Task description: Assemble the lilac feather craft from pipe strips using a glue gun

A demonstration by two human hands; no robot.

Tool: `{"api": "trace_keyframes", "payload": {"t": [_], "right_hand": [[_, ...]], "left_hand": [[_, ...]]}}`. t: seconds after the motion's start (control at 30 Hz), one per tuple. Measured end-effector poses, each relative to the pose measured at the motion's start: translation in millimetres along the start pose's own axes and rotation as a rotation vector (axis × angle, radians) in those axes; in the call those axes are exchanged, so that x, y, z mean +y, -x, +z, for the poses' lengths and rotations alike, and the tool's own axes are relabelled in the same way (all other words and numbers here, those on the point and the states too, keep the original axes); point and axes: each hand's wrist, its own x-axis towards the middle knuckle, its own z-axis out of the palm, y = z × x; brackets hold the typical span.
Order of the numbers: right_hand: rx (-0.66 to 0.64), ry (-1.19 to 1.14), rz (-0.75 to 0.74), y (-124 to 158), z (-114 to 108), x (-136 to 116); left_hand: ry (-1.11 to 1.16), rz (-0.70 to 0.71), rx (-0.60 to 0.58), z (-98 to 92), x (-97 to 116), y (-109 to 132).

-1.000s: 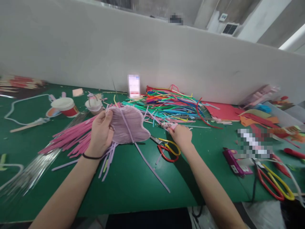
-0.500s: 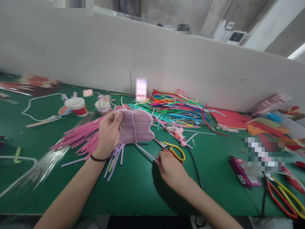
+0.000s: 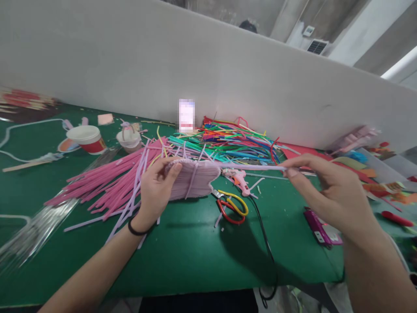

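Two hands busy: the left hand (image 3: 156,191) has fingers and thumb clamped round the left edge of a pink woven piece (image 3: 198,180), held just above the green table (image 3: 195,252) near its middle. The right hand (image 3: 325,191) pinches the far end of a lilac strand (image 3: 247,166) between thumb and forefinger. That strand is pulled taut, with its long axis running pretty much left to right, from the piece's top edge out to the right. Below it sit a pink glue gun (image 3: 239,178) and red-and-yellow scissors (image 3: 233,206). Pink stems (image 3: 104,182) are piled left and a multicoloured heap (image 3: 228,143) sits behind. A paper cup (image 3: 86,139) stands further left, and a plain white partition (image 3: 195,65) runs along the back.
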Motion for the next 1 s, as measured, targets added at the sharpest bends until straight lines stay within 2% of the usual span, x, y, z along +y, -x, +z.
{"api": "trace_keyframes", "payload": {"t": [0.07, 0.27, 0.43, 0.73, 1.0], "right_hand": [[0.046, 0.021, -0.071, -11, 1, 1], [-0.012, 0.046, -0.17, -32, 2, 4], [-0.042, 0.094, -0.221, -40, 4, -1], [-0.021, 0.181, -0.269, -54, 5, -16], [-0.118, 0.063, -0.248, -61, 7, -16]], "left_hand": [[-0.028, 0.057, -0.01, -1.6, 6, -1], [-0.157, 0.259, -0.06, -8.5, 9, -1], [-0.168, 0.39, -0.062, -9.1, 13, 0], [-0.211, 0.384, -0.044, -10.6, 16, 0], [-0.209, 0.377, -0.035, -12.9, 22, -3]]}}
